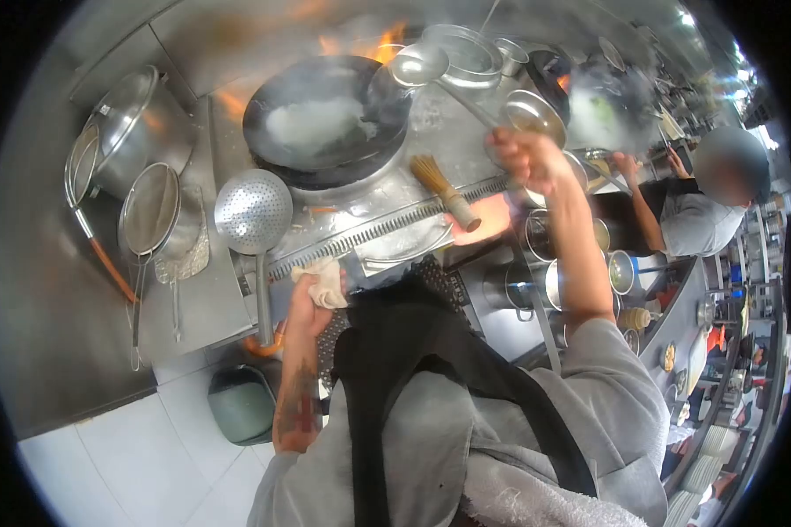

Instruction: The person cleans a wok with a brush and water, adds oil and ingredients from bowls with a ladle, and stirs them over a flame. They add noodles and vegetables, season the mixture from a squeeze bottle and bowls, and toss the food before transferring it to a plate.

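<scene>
A black wok [325, 119] sits on the burner with white steaming liquid inside and flames behind it. My right hand [523, 156] grips the long handle of a steel ladle [417, 66] whose bowl hovers over the wok's right rim. My left hand [312, 294] clutches a white cloth [325, 279] at the stove's front edge. A bamboo wok brush [444, 191] lies on the steel grate right of the wok.
A perforated skimmer [253, 211] rests left of the wok. A pot with a glass lid [127, 119] and mesh strainers [154, 211] stand at the far left. Steel bowls [470, 53] sit behind. Another person [694, 206] works at the right, near several pots [580, 237].
</scene>
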